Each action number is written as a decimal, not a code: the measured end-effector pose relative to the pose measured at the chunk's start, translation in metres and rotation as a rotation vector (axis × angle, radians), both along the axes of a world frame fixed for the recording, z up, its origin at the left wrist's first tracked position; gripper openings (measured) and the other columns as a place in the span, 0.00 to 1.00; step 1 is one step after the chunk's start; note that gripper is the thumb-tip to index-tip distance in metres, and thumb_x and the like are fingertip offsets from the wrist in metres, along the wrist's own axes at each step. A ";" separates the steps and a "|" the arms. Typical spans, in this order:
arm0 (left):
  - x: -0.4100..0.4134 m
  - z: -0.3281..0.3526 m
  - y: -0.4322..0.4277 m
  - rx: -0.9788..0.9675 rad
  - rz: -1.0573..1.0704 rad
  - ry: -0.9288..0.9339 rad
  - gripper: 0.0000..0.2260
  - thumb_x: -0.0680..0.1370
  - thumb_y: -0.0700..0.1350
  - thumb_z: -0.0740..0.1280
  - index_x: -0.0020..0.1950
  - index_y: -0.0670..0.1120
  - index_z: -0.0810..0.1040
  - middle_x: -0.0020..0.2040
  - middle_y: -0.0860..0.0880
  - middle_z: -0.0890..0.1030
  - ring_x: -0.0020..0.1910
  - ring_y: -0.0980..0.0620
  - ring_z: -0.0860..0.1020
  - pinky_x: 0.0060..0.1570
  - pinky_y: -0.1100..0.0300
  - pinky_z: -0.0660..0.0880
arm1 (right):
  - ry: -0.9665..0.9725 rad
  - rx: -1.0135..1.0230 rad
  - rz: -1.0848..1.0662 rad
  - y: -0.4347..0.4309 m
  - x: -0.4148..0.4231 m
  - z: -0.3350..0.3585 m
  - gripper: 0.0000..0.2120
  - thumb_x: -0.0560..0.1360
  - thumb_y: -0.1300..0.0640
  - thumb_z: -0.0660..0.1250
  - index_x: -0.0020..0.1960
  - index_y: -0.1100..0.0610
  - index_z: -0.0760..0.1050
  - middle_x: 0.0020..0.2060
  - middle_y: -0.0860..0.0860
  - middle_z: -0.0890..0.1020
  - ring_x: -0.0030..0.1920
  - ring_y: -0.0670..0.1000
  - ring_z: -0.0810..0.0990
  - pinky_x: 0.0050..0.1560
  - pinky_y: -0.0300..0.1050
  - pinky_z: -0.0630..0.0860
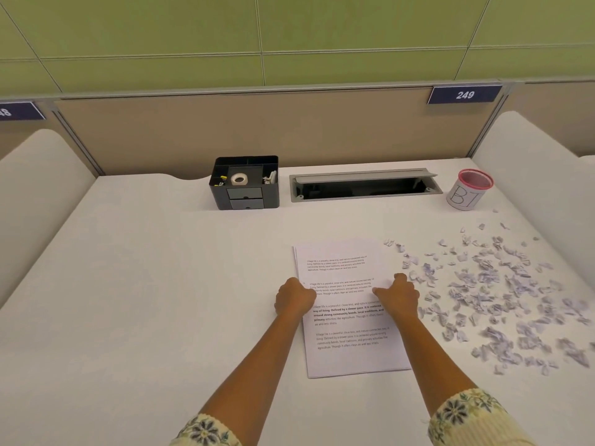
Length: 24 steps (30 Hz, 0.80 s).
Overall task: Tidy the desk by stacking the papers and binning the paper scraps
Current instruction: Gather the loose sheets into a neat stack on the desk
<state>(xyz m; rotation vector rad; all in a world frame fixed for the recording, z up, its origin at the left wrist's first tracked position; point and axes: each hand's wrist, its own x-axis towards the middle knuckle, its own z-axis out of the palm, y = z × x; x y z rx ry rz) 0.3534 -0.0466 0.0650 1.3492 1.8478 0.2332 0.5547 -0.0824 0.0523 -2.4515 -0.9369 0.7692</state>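
A stack of printed white papers lies flat on the white desk, edges nearly aligned. My left hand rests on the stack's left edge with fingers curled. My right hand lies on the stack's right side, fingers bent, the thumb pointing left over the page. Many small torn paper scraps are scattered across the desk to the right of the stack. A small pink-rimmed bin with a hand-lettered white label stands at the far right, beyond the scraps.
A black desk organiser with tape and small drawers stands at the back centre. Beside it a grey cable hatch is open in the desk. Curved white side dividers flank the desk.
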 end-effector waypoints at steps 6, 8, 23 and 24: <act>0.001 -0.001 0.003 -0.046 0.030 -0.031 0.06 0.74 0.43 0.64 0.49 0.44 0.71 0.54 0.46 0.79 0.53 0.44 0.78 0.46 0.58 0.73 | 0.122 -0.087 -0.010 0.010 0.003 0.001 0.28 0.72 0.53 0.73 0.66 0.64 0.68 0.62 0.60 0.75 0.65 0.62 0.71 0.62 0.50 0.69; -0.002 -0.004 0.006 -0.075 0.060 -0.056 0.10 0.74 0.43 0.65 0.54 0.42 0.73 0.55 0.45 0.80 0.54 0.44 0.79 0.50 0.56 0.75 | 0.193 -0.088 -0.027 0.011 0.005 -0.002 0.28 0.71 0.54 0.74 0.65 0.64 0.70 0.61 0.59 0.77 0.64 0.62 0.73 0.62 0.50 0.71; -0.034 -0.005 -0.001 -0.113 0.269 -0.283 0.24 0.79 0.37 0.55 0.74 0.40 0.52 0.70 0.42 0.70 0.63 0.42 0.72 0.56 0.55 0.72 | 0.584 0.049 -0.095 0.013 -0.052 0.006 0.25 0.73 0.66 0.63 0.68 0.57 0.62 0.58 0.60 0.75 0.57 0.61 0.77 0.58 0.57 0.77; -0.042 -0.006 -0.002 -0.078 0.295 -0.316 0.23 0.78 0.37 0.55 0.72 0.41 0.54 0.68 0.42 0.72 0.60 0.42 0.74 0.55 0.54 0.73 | 0.625 0.081 -0.125 0.012 -0.057 0.006 0.26 0.73 0.66 0.63 0.69 0.57 0.62 0.59 0.60 0.75 0.56 0.61 0.77 0.57 0.57 0.77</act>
